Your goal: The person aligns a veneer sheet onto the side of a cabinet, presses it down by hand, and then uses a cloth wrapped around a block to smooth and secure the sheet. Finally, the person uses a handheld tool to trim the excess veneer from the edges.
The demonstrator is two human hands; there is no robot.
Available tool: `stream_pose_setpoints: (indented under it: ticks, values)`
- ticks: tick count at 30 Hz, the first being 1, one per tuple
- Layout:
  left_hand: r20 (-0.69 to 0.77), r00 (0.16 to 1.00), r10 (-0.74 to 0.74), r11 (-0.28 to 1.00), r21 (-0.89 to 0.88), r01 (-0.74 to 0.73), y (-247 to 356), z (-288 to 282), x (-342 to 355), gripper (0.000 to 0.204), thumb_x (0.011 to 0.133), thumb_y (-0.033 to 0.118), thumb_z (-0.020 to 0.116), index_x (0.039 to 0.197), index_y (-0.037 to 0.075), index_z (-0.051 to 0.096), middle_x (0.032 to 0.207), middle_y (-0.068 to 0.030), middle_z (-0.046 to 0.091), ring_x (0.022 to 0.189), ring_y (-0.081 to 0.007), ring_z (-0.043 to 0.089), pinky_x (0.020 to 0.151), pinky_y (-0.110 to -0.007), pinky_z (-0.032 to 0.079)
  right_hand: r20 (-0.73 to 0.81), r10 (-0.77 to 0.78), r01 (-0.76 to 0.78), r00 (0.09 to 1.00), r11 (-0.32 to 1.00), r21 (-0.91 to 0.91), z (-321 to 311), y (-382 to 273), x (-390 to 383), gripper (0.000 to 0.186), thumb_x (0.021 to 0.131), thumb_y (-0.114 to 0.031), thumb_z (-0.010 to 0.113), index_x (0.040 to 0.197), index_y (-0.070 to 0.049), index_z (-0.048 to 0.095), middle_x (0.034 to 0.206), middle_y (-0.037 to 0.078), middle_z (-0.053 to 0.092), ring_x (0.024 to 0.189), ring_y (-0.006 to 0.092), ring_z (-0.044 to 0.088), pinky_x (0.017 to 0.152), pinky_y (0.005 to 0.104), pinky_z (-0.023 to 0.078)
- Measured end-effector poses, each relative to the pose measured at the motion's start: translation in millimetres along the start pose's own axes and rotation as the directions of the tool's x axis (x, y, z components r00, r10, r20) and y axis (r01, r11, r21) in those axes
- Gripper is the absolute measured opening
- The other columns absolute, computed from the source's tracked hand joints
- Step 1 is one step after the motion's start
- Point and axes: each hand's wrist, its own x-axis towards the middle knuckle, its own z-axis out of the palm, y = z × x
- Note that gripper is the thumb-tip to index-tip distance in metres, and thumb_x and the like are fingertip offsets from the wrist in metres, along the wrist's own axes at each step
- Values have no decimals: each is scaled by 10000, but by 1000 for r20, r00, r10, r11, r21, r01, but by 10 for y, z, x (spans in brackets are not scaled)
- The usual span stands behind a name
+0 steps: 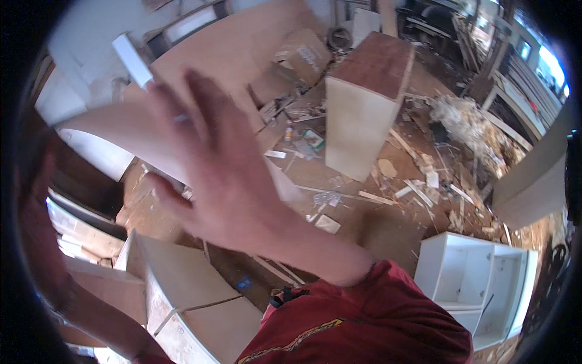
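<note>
My right hand (212,170) spreads across the middle, blurred, fingers apart, over a pale board (115,130); whether it touches the board is unclear. A narrow white strip (131,59) shows just beyond its fingertips. At the dark left rim, my left hand (45,242) reaches upward beside the board's left end; its fingertips are in shadow, so its grip cannot be made out.
A tall cabinet carcass (361,127) with a brown top stands centre right. An open white cabinet (454,273) is at lower right, stacked panels (194,279) at lower left. Wood scraps (415,191) litter the floor. A large curved sheet (230,42) leans against the back wall.
</note>
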Motion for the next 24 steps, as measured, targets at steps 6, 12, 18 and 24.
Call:
stream_pose_setpoints:
  ticks: [6,12,18,24]
  values:
    - [661,727,-189,-145,-751,645,1208,490,-894,405,1037,166,495,1349,-90,523,1270,-228,649,1123,-364,685,1019,-530,563,290,180,-99,940,957,-273,-879,506,-318,368,791,-140,758,1121,-64,613,913,114,679,860,314,705,759,442,567]
    - [571,811,126,-279,-764,582,1898,1383,-1248,490,1065,218,499,1457,-64,418,1447,-232,527,1308,-386,560,1139,-550,455,194,269,-125,943,830,-544,-1952,1052,-607,241,831,-159,661,1055,-83,614,793,112,683,688,308,723,567,430,582]
    - [619,784,38,227,-770,597,1580,2783,-1398,435,1047,219,510,1365,-78,513,1474,-224,507,1403,-339,451,1208,-506,364,247,451,-204,858,739,-642,-2830,1533,-461,209,838,-163,697,1027,-120,618,828,100,708,695,322,709,603,461,561]
    - [770,575,-276,-747,-548,375,2488,4380,-1478,428,1041,234,464,1290,-92,586,1398,-222,580,1323,-364,525,1203,-493,354,398,487,-32,778,663,-748,-3345,2370,-404,185,865,-173,650,1037,-126,602,741,48,691,650,280,705,533,414,539]
